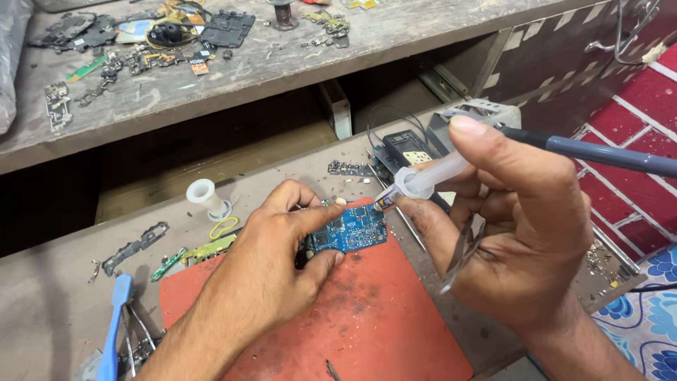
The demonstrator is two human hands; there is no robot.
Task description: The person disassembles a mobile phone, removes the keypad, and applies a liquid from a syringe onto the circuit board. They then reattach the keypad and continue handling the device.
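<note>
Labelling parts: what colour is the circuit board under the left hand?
Blue circuit board, pinched by the left hand on the red mat; head view.

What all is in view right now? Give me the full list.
circuit board: one, blue, on the mat's top edge
mat: one, red, on the lower bench
syringe: one, clear, tip over the board
soldering iron: one, grey-blue handle, at right
tweezers: one, metal, in the right palm
spool: one, white, left of the board
toothbrush: one, blue, bottom left
phone parts: many, dark, upper shelf
left hand: fingers pinch the board
right hand: holds syringe, iron, tweezers
</note>
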